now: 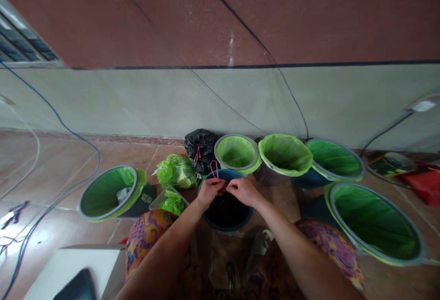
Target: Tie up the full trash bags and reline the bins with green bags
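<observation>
Both of my hands meet above a blue bin [237, 227] between my knees, its inside dark with what looks like a black bag. My left hand [210, 191] is closed on a pink drawstring [213, 166], whose loop stands up past the fingers. Fingertips pinched, my right hand [246, 191] almost touches the left one. Whether it grips the same drawstring or the bag's edge is too small to tell. Behind the bin sits a tied black garbage bag [201, 144] with a pink string. A bundle of green bags [176, 170] lies to its left.
Green-lined bins stand around: one at left [135, 199], a small one [237, 151], a middle one [286, 153], a blue one [335, 158] and a near right one [376, 222]. A small tray [156, 202] holds green plastic. Cables [98, 153] and a white box [79, 263] are at left.
</observation>
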A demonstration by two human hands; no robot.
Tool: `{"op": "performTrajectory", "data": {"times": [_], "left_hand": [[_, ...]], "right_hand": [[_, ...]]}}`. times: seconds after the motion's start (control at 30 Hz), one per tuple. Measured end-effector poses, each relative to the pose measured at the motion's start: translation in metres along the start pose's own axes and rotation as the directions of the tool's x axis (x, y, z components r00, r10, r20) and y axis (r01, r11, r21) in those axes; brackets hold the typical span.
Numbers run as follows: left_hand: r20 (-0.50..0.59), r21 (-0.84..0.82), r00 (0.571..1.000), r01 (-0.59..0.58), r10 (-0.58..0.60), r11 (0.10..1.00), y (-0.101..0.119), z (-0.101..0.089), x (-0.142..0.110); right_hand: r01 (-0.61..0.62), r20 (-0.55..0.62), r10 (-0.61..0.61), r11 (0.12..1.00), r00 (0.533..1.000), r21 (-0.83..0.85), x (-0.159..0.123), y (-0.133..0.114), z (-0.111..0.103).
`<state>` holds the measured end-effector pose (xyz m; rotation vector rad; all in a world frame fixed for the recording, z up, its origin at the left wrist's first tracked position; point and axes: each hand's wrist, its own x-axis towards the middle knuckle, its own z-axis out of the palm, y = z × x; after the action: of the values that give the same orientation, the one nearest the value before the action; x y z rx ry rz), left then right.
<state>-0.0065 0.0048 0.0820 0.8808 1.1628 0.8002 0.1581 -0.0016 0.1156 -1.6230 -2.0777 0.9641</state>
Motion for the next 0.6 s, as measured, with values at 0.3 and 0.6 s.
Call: {"op": "performTrajectory", "data": {"times": [0.3, 0.6], "left_hand": [[-0.027, 0.257, 0.974, -0.212, 0.226, 0.943, -0.007, -0.002, 0.005], [0.0, 0.556, 0.898, -0.366, 0.44, 0.746, -0.011, -0.003, 0.008]], "right_hand": [[-0.053, 0.052, 0.058, 0.995, 0.997, -0.087, 0.001, 0.01, 0.005], [0.004, 0.005, -0.004, 0.994, 1.0, 0.106, 0.009, 0.014, 0.023]]}}
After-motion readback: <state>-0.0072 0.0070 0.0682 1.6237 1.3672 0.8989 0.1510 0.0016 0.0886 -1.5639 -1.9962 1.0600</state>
